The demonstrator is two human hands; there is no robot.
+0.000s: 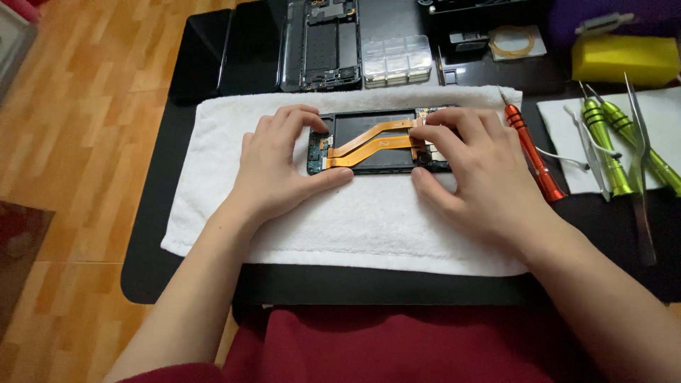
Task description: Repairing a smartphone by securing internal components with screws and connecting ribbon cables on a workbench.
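My left hand [273,167] gripping the opened phone's [372,131] left end, thumb underneath, my right hand's [475,167] fingertips pressing its orange ribbon cables [369,145], all resting on a white towel [369,213].
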